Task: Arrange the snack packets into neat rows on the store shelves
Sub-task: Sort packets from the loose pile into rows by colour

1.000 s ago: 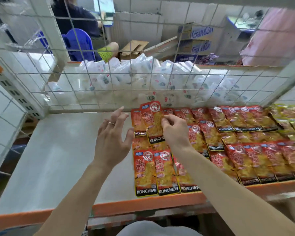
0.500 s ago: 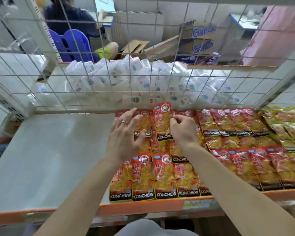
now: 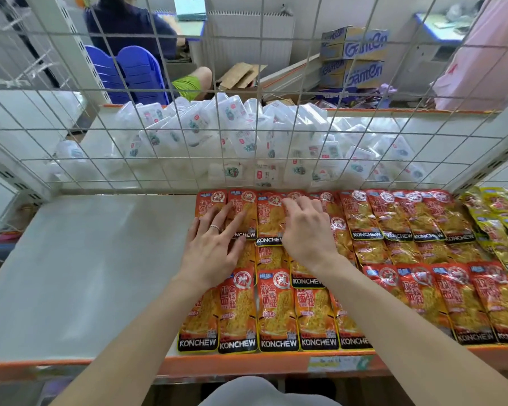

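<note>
The red packet (image 3: 269, 222) that the right hand (image 3: 305, 230) was pinching up off the pile a second ago now lies flat. Its top edge sits just in front of the wire grid (image 3: 159, 159), and it lines up with the back row (image 3: 364, 212). The left hand (image 3: 214, 244), which was hovering open beside it, has come down too. To me that reads as one more packet seated and being smoothed into line. The grey shelf (image 3: 85, 273) is still bare further along the grid to the left.

The left hand's fingers (image 3: 232, 221) are spread and straight, lying flat across the two packets at the row's end, just beside the new one. The right hand's fingertips (image 3: 288, 202) are loosely bent and rest on the packet tops nearest the grid, touching the new packet's upper right corner. Neither hand grips anything that I can see. The packet lies between the two hands. The front row (image 3: 277, 315), farthest from the grid, looks tidy already.
</note>
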Motion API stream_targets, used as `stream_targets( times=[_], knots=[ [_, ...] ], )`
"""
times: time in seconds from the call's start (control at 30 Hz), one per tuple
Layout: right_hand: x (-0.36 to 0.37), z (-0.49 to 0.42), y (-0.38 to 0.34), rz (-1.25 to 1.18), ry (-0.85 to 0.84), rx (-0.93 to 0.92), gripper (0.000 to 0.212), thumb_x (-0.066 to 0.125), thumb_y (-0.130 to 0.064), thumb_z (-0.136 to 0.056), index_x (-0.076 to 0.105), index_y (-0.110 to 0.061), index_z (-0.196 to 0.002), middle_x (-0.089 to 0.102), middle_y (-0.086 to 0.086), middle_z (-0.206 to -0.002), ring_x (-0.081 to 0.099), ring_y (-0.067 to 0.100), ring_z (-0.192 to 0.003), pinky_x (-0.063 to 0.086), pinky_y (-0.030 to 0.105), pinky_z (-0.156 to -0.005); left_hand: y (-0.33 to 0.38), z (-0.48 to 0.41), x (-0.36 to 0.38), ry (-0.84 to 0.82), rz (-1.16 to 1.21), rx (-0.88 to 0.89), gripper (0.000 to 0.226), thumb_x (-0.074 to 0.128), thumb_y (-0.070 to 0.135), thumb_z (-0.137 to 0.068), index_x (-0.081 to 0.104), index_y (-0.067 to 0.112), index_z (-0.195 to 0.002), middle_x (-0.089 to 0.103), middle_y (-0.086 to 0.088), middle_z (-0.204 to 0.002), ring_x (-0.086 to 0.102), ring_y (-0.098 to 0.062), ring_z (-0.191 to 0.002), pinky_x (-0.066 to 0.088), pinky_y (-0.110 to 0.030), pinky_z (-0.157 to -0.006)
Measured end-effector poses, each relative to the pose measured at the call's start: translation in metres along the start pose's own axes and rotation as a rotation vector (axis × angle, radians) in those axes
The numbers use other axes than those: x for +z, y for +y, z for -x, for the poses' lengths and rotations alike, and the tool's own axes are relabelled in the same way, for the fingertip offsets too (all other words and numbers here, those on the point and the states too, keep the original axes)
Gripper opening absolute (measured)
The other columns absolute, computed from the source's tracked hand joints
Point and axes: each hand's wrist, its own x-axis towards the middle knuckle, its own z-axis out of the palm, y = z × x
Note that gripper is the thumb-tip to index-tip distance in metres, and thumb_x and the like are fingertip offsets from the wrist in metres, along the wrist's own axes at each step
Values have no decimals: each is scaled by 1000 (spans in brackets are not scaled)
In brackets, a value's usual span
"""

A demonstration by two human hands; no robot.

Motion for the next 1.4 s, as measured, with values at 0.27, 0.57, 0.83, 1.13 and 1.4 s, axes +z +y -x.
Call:
stream_targets(
  times=[0.27, 0.57, 0.83, 1.13, 1.4],
  knots=[
    [12, 3, 5, 54, -218, -79, 50, 44, -28, -104, 35, -29, -153, 30, -11, -161, 13, 19, -152, 4, 54, -121, -1, 1, 5, 22, -20, -1, 67, 12, 63, -94, 29, 42, -155, 23, 8, -165, 12, -19, -153, 10, -46, -122],
    [-24, 16, 61, 40, -69, 16, 52, 44, -16, -100, 39, -23, -152, 31, -3, -161, 18, 14, -151, 2, 49, -121, 57, -10, -13, 18, -36, 122, 66, 18, 59, -98, 18, 35, -159, 12, 7, -167, 6, -15, -155, -9, -44, -124],
    [-33, 17, 85, 406, -325, -20, 63, 29, -31, -103, 2, -26, -160, -6, -12, -167, -11, 15, -153, -20, 71, -108, 116, -48, 0, -190, -212, 249, 67, 18, 55, -103, 20, 18, -159, 12, -2, -168, 6, -15, -155, -17, -44, -122],
    [-33, 19, 87, 344, -318, -24, 59, 22, -31, -105, 0, -26, -160, -9, -12, -167, -21, 18, -151, -15, 71, -110, 117, -45, -1, -177, -109, 230, 66, 17, 56, -103, 10, 25, -161, -2, 6, -168, -4, -8, -154, -21, -40, -120],
    [-35, 43, 102, 335, -342, -117, 57, 19, -40, -107, 2, -29, -160, -7, -15, -166, -21, 15, -151, -17, 66, -111, 111, -5, 4, -154, -149, 262, 81, 3, 68, -87, 6, 32, -160, 2, 11, -167, -5, -5, -153, -19, -44, -121]
  ],
)
